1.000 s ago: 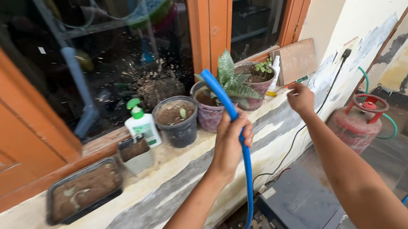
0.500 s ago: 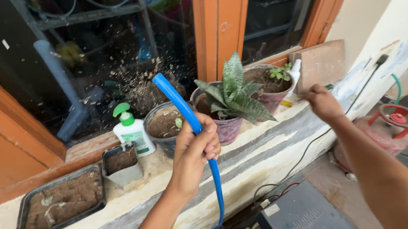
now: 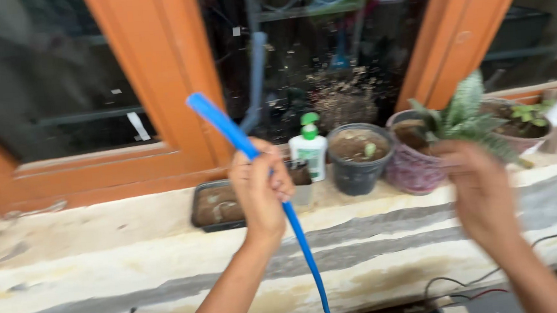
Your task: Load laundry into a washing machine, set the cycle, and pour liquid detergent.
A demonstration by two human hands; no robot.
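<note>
Hose (image 3: 224,124) (blue) slants up-left from gripping left hand (image 3: 261,193); right hand (image 3: 480,194) blurred, grip unclear.

Two bare forearms, no sleeves, no watch or rings showing; the right hand (image 3: 483,191) blurs, the left hand (image 3: 261,190) sharper.

Hose (image 3: 245,146): smooth blue plastic. Window frame (image 3: 155,73): orange painted wood, slight sheen. Ledge (image 3: 102,254): rough, stained stone. Black pot (image 3: 358,170): matt plastic.
</note>
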